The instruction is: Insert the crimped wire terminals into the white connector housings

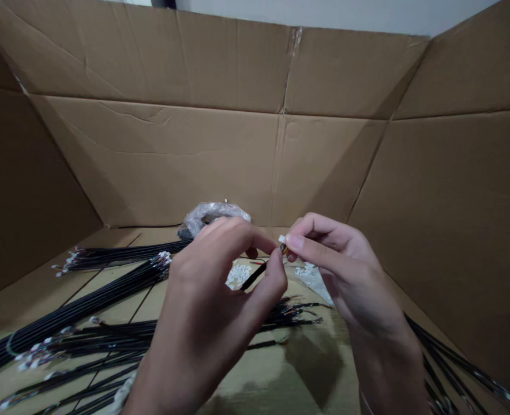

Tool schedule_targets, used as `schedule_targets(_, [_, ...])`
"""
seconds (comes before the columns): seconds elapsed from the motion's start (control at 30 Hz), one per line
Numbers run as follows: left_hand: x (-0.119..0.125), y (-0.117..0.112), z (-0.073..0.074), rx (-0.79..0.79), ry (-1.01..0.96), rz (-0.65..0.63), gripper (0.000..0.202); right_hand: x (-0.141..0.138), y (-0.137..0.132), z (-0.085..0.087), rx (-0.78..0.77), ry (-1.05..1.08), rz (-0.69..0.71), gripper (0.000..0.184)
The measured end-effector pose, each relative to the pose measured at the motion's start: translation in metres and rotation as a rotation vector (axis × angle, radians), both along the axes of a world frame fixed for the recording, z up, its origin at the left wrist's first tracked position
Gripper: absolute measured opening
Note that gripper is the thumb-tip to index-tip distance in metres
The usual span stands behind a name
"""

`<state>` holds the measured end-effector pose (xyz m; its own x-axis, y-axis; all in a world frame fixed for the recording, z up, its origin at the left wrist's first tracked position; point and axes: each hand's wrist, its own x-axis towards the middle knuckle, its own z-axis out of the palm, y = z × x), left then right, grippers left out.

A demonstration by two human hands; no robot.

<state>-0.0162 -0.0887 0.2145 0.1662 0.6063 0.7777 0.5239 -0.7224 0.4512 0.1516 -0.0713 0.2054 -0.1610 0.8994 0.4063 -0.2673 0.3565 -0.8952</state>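
Observation:
Between the thumb and forefinger of my left hand (220, 300) is the end of a black cable (254, 276), its thin coloured wires showing past the fingertips. My right hand (337, 265) pinches a small white connector (281, 238) at the tip of those wires, close beside the left fingertips. Whether every wire sits inside the connector is too small to tell. Beneath the hands lies a pile of loose white connectors (238, 275), and a second group of white connectors (306, 270) rests on clear plastic behind the right hand.
Bundles of black cables (108, 288) with white connector ends cover the left side. Loose cable ends (298, 311) lie under my hands, and more cables (454, 363) lie at right. A clear plastic bag (216, 213) stands at the back. Cardboard walls (194, 144) surround the work surface.

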Motion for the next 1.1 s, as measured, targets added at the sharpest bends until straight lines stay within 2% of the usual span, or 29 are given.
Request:
schedule_targets(0.33, [0.004, 0.005, -0.003, 0.026, 0.005, 0.001, 0.016, 0.000, 0.004, 0.000, 0.047, -0.065, -0.066, 0.016])
schedule_targets(0.7, [0.002, 0.005, -0.004, -0.014, -0.080, 0.001, 0.015, -0.001, 0.007, -0.001, -0.005, 0.024, 0.016, 0.015])
schedule_targets(0.93, [-0.009, 0.004, 0.005, -0.249, -0.201, -0.141, 0.012, -0.001, 0.009, -0.001, -0.005, 0.082, 0.026, 0.011])
schedule_targets(1.1, [-0.010, 0.007, 0.006, -0.260, -0.150, -0.164, 0.007, -0.001, 0.010, 0.001, -0.026, 0.098, 0.052, 0.016])
